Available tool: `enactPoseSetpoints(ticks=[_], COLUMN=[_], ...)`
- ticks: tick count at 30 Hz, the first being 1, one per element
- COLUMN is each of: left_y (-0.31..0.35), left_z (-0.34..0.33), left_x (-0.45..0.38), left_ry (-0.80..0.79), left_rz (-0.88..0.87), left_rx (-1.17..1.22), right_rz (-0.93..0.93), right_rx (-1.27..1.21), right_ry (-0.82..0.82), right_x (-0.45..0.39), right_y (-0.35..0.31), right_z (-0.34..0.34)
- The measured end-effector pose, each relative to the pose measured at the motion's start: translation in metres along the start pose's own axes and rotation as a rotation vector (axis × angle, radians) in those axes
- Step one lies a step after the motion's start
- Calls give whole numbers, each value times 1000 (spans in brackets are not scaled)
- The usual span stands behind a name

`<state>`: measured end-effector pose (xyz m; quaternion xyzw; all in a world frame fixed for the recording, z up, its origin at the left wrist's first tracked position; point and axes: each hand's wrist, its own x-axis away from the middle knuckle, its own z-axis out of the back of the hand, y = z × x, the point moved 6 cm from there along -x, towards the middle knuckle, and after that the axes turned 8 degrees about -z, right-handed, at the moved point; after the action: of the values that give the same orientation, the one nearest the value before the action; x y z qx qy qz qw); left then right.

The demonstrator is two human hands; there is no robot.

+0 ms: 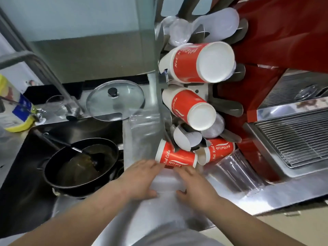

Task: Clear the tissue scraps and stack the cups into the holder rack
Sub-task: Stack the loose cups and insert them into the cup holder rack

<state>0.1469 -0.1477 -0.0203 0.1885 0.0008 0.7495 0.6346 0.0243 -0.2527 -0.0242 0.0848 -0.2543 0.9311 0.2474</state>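
My left hand [142, 178] and my right hand [195, 185] grip a stack of clear plastic cups [166, 181] from both sides, low over the steel counter. Just beyond my fingers a red paper cup [175, 157] lies on its side, with another red cup [219, 150] to its right. The metal holder rack [229, 107] rises behind them. It carries a large red cup stack [200, 63], a smaller red cup stack [190, 107], white cups [186, 141] and clear lids [179, 31]. No tissue scraps are visible.
A black sink on the left holds a dirty frying pan [79, 164] with a ladle. A glass pot lid [115, 100] lies behind it by the faucet [35, 61]. A clear cup stack [237, 171] lies at right, beside a red machine with a wire drip tray [298, 137].
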Motion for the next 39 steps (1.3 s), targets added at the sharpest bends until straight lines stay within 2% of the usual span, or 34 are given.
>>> enactPoseSetpoints(ticks=[8,14,18,29,35,39], left_y=[5,14,20,35,30,25], left_z=[-8,-2,-3,-14,-30,-40], left_x=[2,10,17,36,46,58], left_ry=[31,-25,-23,34,21,37], left_rz=[-158,-224,-209,-76,9,45], left_rx=[-21,-23,45,368,448,497], right_rz=[-172,-173,-184,-37,101,183], right_rx=[-73,-82,-194,-338,-320,-211], right_ry=[5,31,28,74,29,-38], right_x=[21,39,52,74,71,66], right_y=[6,5,11,1,-22,-34], right_z=[-24,-23,-18,28,30,22])
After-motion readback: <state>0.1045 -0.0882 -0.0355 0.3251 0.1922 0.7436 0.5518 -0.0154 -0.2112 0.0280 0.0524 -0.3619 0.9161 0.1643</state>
